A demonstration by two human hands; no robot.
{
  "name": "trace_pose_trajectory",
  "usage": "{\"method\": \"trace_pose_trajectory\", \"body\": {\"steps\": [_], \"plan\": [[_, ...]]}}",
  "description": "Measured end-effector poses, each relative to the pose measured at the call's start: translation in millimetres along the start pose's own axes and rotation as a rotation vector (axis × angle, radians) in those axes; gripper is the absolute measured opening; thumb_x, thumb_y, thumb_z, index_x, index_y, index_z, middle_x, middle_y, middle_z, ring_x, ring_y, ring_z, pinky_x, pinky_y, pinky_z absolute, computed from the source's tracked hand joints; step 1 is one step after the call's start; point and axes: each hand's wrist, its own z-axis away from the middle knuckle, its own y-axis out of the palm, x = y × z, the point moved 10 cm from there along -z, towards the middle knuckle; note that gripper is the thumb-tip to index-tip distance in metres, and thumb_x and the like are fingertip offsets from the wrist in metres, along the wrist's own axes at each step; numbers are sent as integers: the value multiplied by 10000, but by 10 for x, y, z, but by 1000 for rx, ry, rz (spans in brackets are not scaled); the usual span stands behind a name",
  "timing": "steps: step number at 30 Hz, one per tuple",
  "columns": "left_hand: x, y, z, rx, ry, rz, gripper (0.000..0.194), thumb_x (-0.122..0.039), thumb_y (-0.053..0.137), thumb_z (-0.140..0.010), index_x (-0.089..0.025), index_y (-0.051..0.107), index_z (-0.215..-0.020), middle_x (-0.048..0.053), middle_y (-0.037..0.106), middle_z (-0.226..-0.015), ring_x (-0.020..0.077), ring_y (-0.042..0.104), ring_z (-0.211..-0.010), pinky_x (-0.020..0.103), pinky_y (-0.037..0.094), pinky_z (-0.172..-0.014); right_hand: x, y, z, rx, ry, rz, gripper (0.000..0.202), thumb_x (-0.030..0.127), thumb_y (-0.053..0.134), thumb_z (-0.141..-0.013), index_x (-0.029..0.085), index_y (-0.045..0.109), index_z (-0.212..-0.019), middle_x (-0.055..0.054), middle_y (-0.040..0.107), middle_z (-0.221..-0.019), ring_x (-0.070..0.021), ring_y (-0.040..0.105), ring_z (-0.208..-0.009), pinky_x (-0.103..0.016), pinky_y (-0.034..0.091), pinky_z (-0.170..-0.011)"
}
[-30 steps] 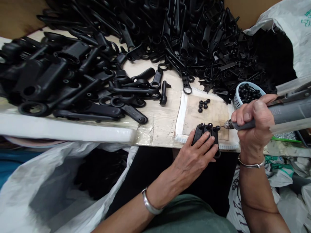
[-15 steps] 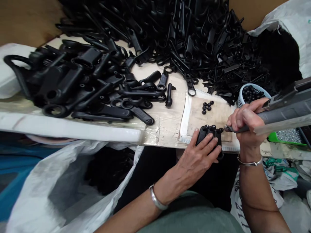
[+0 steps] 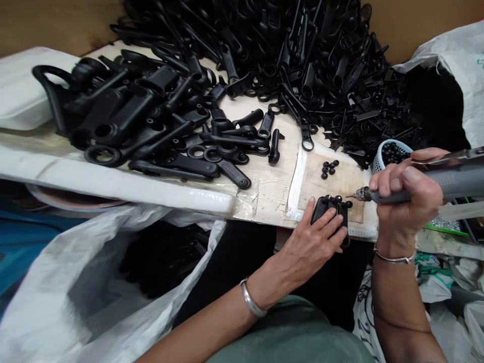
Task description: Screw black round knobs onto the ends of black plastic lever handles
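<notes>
Left hand (image 3: pixel 304 244): I have it pressed over a row of black handles (image 3: pixel 320 208), thumb along one side, fingers laid across the top. If that pressure slackens, I judge the row could fan apart or turn under a sideways push.
Right hand (image 3: pixel 410 186): closed firmly round the grey driver (image 3: pixel 459 181), well apart from the other hand. A slack wrist would let the tool tip off line.
Driver bit (image 3: pixel 351 196): its point sits just beside the rightmost knob (image 3: pixel 349 204) on the row; I cannot tell whether they touch. Driven at a slant, it could skid off and mark the plastic, or catch the fingertips close by.
Handles: they lie on the pad (image 3: pixel 313 176) at the front of the desk (image 3: pixel 260 204), the near end of one seeming to reach past the edge. Poor support there could make it rock.
Loose knobs (image 3: pixel 331 170): a small cluster on the pad beyond the row. They look round enough to roll if a sleeve or tool brushes them.
Blue basket (image 3: pixel 378 164): full of more knobs, just behind the right hand. A backward swing of the knuckles could knock it and spill them.
</notes>
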Motion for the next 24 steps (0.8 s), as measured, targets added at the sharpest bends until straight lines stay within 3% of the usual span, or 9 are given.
{"method": "trace_pose_trajectory", "body": {"steps": [4,7,11,24], "plan": [[-2,-19,-8,-23,4,2,335,-313,691,-889,-157,627,-1178,108,670,-1284,283,550,-1305,615,333,-1154,-102,64,39,45,-3,-18,177,149,632,-675,249,495,-727,123,415,-464,-67,387,-337,-229,413,-397],[4,-28,-19,-24,5,3,307,-312,688,-892,-161,642,-1155,102,680,-1267,282,564,-1289,589,360,-1148,-145,83,53,73,3,-30,174,115,610,-683,250,542,-768,121,431,-466,-66,392,-345,-225,426,-404],[-3,-26,-18,-26,23,-6,322,-333,691,-889,-162,644,-1158,103,675,-1275,281,570,-1283,544,388,-1139,-180,67,61,64,19,-15,153,168,631,-720,255,554,-820,125,412,-467,-71,369,-334,-241,422,-398],[-10,-66,-18,-99,39,-38,321,-339,719,-866,-150,665,-1120,94,702,-1229,264,618,-1228,412,460,-1091,-194,38,78,35,20,-75,236,78,630,-636,253,581,-787,128,474,-471,-80,425,-346,-244,414,-392]]}}
